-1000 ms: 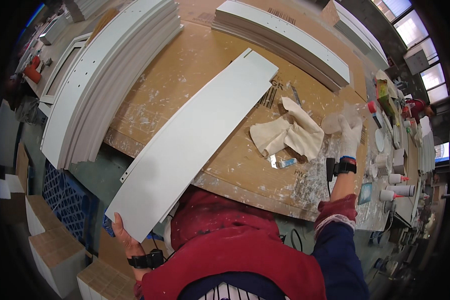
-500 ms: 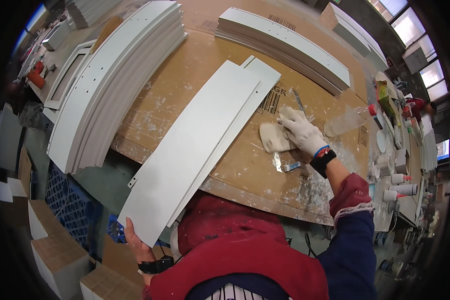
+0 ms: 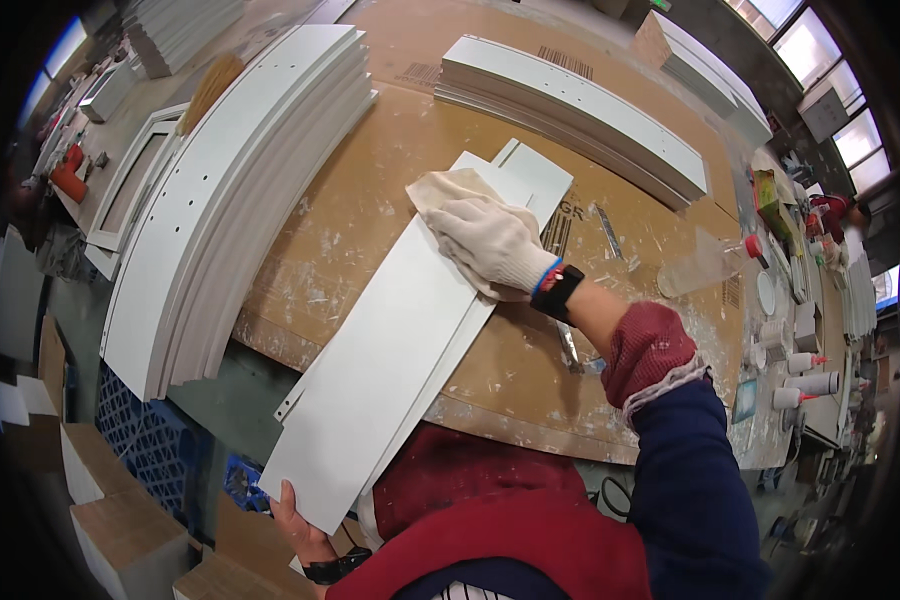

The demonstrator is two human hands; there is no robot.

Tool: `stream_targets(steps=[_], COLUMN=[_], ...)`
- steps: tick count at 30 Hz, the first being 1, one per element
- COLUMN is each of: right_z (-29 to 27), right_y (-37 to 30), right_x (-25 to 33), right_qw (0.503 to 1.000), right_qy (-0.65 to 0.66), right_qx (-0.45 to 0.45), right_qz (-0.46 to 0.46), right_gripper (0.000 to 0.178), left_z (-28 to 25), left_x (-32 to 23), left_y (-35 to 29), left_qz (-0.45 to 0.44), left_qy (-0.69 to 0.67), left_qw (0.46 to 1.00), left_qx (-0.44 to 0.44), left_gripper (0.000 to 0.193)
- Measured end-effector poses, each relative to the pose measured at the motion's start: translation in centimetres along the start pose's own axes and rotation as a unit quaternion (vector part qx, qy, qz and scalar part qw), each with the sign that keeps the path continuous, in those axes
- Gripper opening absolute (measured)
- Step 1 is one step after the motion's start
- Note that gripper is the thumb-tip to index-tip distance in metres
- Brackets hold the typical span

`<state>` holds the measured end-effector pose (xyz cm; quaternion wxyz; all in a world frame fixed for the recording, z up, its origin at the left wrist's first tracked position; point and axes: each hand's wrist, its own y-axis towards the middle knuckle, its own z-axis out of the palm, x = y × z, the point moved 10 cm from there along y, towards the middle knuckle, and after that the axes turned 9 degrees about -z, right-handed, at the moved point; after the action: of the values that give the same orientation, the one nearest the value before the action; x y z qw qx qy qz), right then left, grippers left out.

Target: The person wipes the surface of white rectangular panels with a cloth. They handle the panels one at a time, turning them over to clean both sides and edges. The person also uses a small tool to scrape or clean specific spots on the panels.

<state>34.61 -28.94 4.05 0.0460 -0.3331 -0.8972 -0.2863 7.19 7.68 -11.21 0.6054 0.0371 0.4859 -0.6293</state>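
Note:
A long white panel (image 3: 370,350) lies slanted across the cardboard-covered table, its lower end hanging over the near edge. My bare left hand (image 3: 298,525) grips that lower end, thumb on the top face. In a white knit glove, my right hand (image 3: 485,240) presses a cream cloth (image 3: 435,192) onto the panel near its far end. A second white board (image 3: 538,180) shows from beneath the panel, along its right side and at its far end. To the right of the cloth lie a flat metal blade (image 3: 607,232) and a small cutter-like tool (image 3: 569,350).
A tall stack of white panels (image 3: 205,190) stands at the left, and another stack (image 3: 570,100) at the back. A clear bottle with a red cap (image 3: 705,265) lies on the right. Glue bottles (image 3: 805,362) stand beyond it. A blue plastic pallet (image 3: 145,440) and cartons (image 3: 130,525) sit below left.
My right hand has picked the cloth up off the cardboard and brought it left onto the panel. The panel appears slightly lower and farther right, with my left hand still at its end.

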Motion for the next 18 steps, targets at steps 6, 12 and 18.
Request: stream_targets(steps=[6,12,18], right_z=[-0.5,-0.5,-2.1], right_y=[-7.7,-4.4,-4.9], right_x=[-9.1,0.6,-6.2], right_qw=[0.97,0.958,0.91], right_qy=[0.038,-0.271,-0.298], right_qx=[-0.138,0.041,0.125], right_qz=[0.195,0.089,0.261], right_gripper=[0.046,0.041,0.029], left_z=[-0.6,-0.7,-0.3], left_x=[0.6,1.0,0.9], left_y=[-0.3,-0.6,-0.6], left_qz=[0.003,-0.014,-0.002], left_qy=[-0.019,-0.018,0.003], left_qw=[0.999,0.999,0.999], left_qx=[-0.034,-0.03,-0.046], left_gripper=[0.043,0.043,0.044])
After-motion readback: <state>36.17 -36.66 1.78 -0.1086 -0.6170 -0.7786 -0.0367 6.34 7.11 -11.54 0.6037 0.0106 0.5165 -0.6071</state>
